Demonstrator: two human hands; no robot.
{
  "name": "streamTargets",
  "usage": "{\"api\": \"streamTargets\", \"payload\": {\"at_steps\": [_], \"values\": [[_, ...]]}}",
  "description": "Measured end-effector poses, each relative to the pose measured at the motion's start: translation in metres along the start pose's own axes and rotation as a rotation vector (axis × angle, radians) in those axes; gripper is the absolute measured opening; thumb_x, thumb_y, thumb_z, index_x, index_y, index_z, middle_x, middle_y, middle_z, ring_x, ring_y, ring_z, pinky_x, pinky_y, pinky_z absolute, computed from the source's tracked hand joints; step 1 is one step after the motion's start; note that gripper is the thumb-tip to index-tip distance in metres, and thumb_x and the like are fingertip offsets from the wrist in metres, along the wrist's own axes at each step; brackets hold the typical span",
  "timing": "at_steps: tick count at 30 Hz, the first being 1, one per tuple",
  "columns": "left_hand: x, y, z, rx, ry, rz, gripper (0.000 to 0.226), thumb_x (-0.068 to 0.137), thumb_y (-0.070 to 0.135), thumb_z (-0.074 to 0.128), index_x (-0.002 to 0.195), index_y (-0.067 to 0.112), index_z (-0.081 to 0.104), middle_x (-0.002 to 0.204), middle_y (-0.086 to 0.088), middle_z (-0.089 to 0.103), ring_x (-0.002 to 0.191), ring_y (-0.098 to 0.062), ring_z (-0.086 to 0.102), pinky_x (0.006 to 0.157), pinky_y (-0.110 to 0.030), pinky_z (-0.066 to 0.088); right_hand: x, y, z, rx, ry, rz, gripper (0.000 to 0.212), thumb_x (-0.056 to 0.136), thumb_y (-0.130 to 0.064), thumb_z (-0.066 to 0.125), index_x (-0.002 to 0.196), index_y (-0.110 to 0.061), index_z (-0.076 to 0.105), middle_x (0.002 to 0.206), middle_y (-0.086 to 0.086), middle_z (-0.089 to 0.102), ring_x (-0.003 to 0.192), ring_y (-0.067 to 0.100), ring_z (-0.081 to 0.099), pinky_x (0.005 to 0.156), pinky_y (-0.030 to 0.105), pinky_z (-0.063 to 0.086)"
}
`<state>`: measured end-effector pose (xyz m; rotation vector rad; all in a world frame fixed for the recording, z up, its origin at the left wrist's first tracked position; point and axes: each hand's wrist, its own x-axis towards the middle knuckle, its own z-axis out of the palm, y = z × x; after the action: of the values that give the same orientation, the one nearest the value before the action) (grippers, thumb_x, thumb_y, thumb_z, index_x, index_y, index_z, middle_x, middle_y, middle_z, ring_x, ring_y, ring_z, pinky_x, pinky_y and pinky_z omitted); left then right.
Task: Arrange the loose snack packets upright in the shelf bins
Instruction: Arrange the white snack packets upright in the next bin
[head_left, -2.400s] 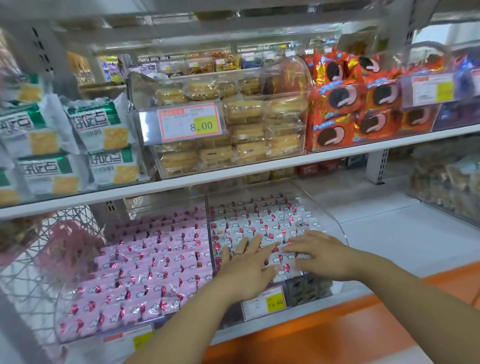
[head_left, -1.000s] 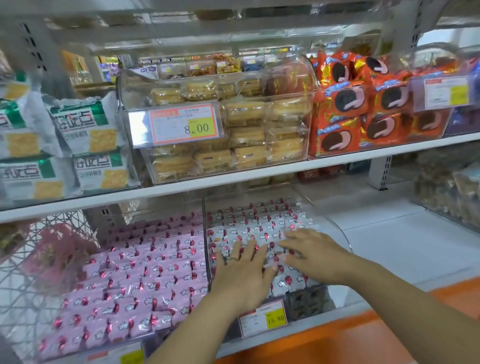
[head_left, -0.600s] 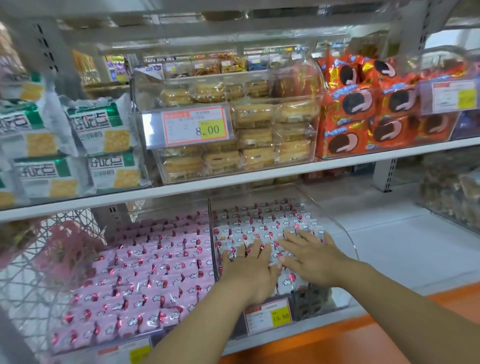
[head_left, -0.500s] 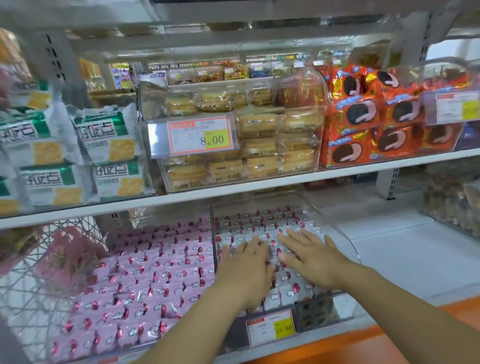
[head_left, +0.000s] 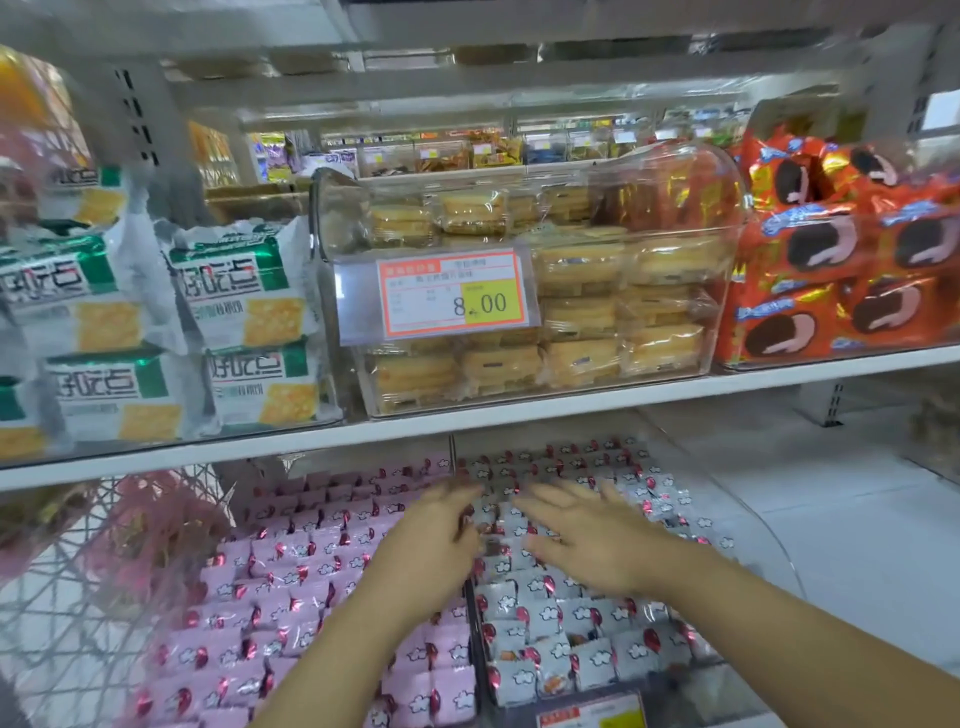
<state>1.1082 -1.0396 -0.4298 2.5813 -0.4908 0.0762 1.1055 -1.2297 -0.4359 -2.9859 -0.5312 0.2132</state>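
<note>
Our left hand (head_left: 434, 540), fingers stretched forward and close together, lies across the clear plastic divider (head_left: 471, 618), its tips on the small white foil snack packets with red marks (head_left: 550, 618). Our right hand (head_left: 587, 535) rests just beside it, fingers spread flat on the same packets. Both hands are blurred, and neither appears to pinch anything. The white packets fill the right-hand clear plastic shelf bin (head_left: 779, 566); matching pink foil packets (head_left: 291, 613) fill the bin to its left.

We judge the step in hand to be levelling and squaring the rows. It should go best with light, even palm pressure, sweeping from the bin's front towards its back so that each packet stands on edge against its neighbour. The left hand is best kept off the pink side so that no row there tips.

By count: two hands, two bins on this shelf and two colours of packet, each far too numerous to tally. On the shelf above we see one domed clear bin of yellow cakes (head_left: 582, 306) bearing one orange-and-yellow price label (head_left: 452, 296). Beside it are at least four green-and-white cracker bags (head_left: 234, 280) and a stack of orange biscuit packs (head_left: 831, 291).
</note>
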Motion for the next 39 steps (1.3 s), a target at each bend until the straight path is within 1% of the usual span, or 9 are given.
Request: {"api": "streamTargets", "payload": {"at_steps": [6, 10, 16, 18, 21, 24, 26, 34, 39], "values": [[-0.008, -0.02, 0.003, -0.244, 0.073, -0.116, 0.048, 0.099, 0.014, 0.044, 0.145, 0.026, 0.037, 0.139, 0.003, 0.049, 0.092, -0.005, 0.054, 0.075, -0.015, 0.041, 0.04, -0.019, 0.009, 0.032, -0.018, -0.116, 0.048, 0.103, -0.042, 0.022, 0.149, -0.029, 0.023, 0.159, -0.006, 0.014, 0.146, 0.019, 0.01, 0.116, 0.048, -0.002], [-0.007, -0.024, 0.006, -0.306, 0.063, -0.108, 0.05, 0.097, 0.01, 0.043, 0.145, 0.027, 0.038, 0.142, -0.002, 0.048, 0.116, -0.012, 0.057, 0.09, -0.026, 0.049, 0.041, -0.016, 0.016, -0.032, -0.039, -0.129, 0.047, 0.103, -0.039, 0.02, 0.147, -0.027, 0.031, 0.156, -0.009, 0.023, 0.144, 0.013, 0.011, 0.117, 0.05, -0.003], [-0.01, -0.021, 0.001, -0.319, 0.065, -0.111, 0.048, 0.099, 0.009, 0.04, 0.146, 0.022, 0.035, 0.144, -0.001, 0.046, 0.116, -0.033, 0.056, 0.092, -0.037, 0.046, 0.05, -0.02, 0.013, 0.016, -0.049, -0.072, 0.046, 0.103, -0.038, 0.021, 0.147, -0.029, 0.029, 0.155, -0.01, 0.024, 0.142, 0.012, 0.017, 0.118, 0.046, 0.004], [-0.009, -0.023, 0.003, -0.349, 0.08, -0.1, 0.047, 0.099, 0.009, 0.038, 0.144, 0.024, 0.038, 0.138, -0.001, 0.051, 0.086, -0.016, 0.069, 0.07, -0.03, 0.052, 0.045, -0.019, 0.007, 0.18, 0.031, -0.057, 0.044, 0.103, -0.036, 0.027, 0.146, -0.028, 0.033, 0.152, -0.005, 0.03, 0.139, 0.015, 0.026, 0.115, 0.036, 0.016], [-0.004, -0.028, 0.008, -0.384, 0.105, -0.092, 0.048, 0.099, 0.008, 0.037, 0.143, 0.027, 0.039, 0.117, -0.001, 0.061, 0.035, 0.002, 0.043, 0.041, -0.013, 0.033, 0.043, -0.011, -0.001, 0.267, 0.229, -0.003, 0.044, 0.101, -0.031, 0.036, 0.145, -0.029, 0.033, 0.147, 0.001, 0.038, 0.13, 0.02, 0.04, 0.105, 0.028, 0.031], [0.0, -0.031, 0.015, -0.363, 0.127, -0.058, 0.05, 0.098, 0.009, 0.039, 0.142, 0.033, 0.04, 0.097, -0.004, 0.067, 0.039, 0.002, 0.042, 0.043, -0.016, 0.032, 0.05, -0.005, 0.008, 0.018, 0.114, 0.032, 0.048, 0.101, -0.04, 0.029, 0.148, -0.038, 0.022, 0.158, -0.006, 0.013, 0.144, 0.022, 0.014, 0.116, 0.049, 0.014], [0.001, -0.031, 0.017, -0.323, 0.136, -0.044, 0.049, 0.098, 0.01, 0.04, 0.141, 0.034, 0.042, 0.116, -0.001, 0.06, 0.049, 0.002, 0.044, 0.049, -0.012, 0.035, 0.057, -0.008, 0.017, -0.051, 0.01, 0.048, 0.05, 0.1, -0.048, 0.019, 0.149, -0.041, 0.012, 0.159, -0.009, 0.0, 0.146, 0.019, -0.003, 0.115, 0.059, 0.0], [-0.001, -0.03, 0.015, -0.294, 0.133, -0.049, 0.046, 0.099, 0.011, 0.039, 0.141, 0.03, 0.042, 0.136, 0.002, 0.047, 0.094, -0.027, 0.059, 0.071, -0.02, 0.041, 0.06, -0.006, 0.011, -0.01, 0.009, 0.081, 0.05, 0.098, -0.055, 0.014, 0.148, -0.044, 0.013, 0.159, -0.011, 0.004, 0.146, 0.023, 0.002, 0.114, 0.058, -0.002], [0.001, -0.031, 0.017, -0.295, 0.14, -0.052, 0.046, 0.099, 0.011, 0.04, 0.142, 0.028, 0.042, 0.139, 0.0, 0.044, 0.092, -0.033, 0.058, 0.07, -0.021, 0.041, 0.08, -0.001, 0.014, -0.045, 0.013, 0.207, 0.058, 0.092, -0.067, 0.015, 0.146, -0.048, 0.004, 0.159, -0.01, -0.01, 0.146, 0.025, -0.009, 0.113, 0.06, -0.005]]}}
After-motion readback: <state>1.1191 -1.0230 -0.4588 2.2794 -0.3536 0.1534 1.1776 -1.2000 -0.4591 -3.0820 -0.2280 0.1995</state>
